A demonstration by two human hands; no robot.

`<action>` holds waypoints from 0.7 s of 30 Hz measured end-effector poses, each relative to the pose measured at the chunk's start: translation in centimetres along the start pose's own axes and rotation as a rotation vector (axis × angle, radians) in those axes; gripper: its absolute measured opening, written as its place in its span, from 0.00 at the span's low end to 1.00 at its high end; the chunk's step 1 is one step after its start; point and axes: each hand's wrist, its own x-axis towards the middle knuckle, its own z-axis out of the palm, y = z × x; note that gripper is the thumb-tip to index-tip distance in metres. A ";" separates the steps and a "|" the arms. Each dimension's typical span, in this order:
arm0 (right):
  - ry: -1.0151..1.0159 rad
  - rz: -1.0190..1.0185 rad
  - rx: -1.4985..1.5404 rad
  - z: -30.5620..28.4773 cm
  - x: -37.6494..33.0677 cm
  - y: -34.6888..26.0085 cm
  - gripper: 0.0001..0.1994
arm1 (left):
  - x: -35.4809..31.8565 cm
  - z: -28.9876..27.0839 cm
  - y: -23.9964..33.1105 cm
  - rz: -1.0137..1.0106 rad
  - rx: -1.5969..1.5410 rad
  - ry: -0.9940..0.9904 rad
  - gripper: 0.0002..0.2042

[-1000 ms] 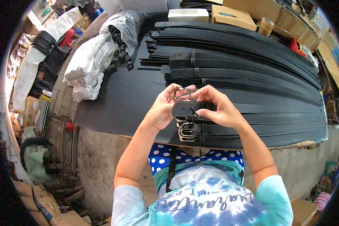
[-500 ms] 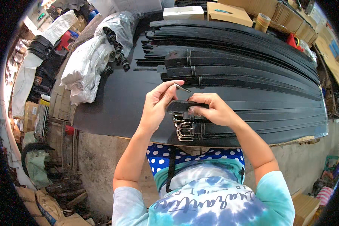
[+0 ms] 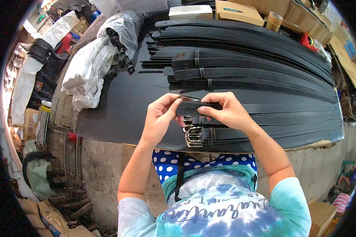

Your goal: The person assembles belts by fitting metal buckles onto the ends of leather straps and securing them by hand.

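Both hands pinched one black belt end (image 3: 194, 107) just above the near edge of the black worktable (image 3: 118, 106): the left hand (image 3: 159, 117) closed thumb and forefinger on its left tip, where a metal buckle part seemed to sit, though that was too small to confirm, and the right hand (image 3: 224, 111) closed fingers over the strap just to the right. Largest in the scene, the worktable carried a broad fan of long black straps (image 3: 257, 47) across its far and right side, lying flat and overlapped. Next in size, white plastic sacks (image 3: 91, 67) lay at the far left, with cardboard boxes (image 3: 238, 11) at the far edge. Directly under the held end, touching the near edge of the table, lay finished belts with silver double-prong buckles (image 3: 193, 135). The belt was judged light and flexible along its length, yet stiff enough across its width to hold flat; its surface looked smooth and slightly slick. It was judged best taken near the end, across the width, with the buckle as the only hard, heavy part.
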 end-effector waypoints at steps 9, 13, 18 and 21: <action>-0.046 0.072 0.126 -1.7 -1.6 -2.2 0.05 | 2.1 -0.8 -0.2 -0.220 -0.294 -0.277 0.13; -0.078 0.025 0.154 -3.1 -3.2 -1.9 0.06 | 2.8 4.4 -2.5 -0.292 -0.332 -0.171 0.13; 0.049 -0.221 0.330 -1.5 -3.4 -2.3 0.08 | 1.5 3.6 -5.6 -0.451 -0.585 -0.036 0.09; 0.156 -0.378 0.147 -1.8 -4.4 -2.3 0.09 | 4.5 2.3 -7.8 -0.416 -0.653 -0.188 0.08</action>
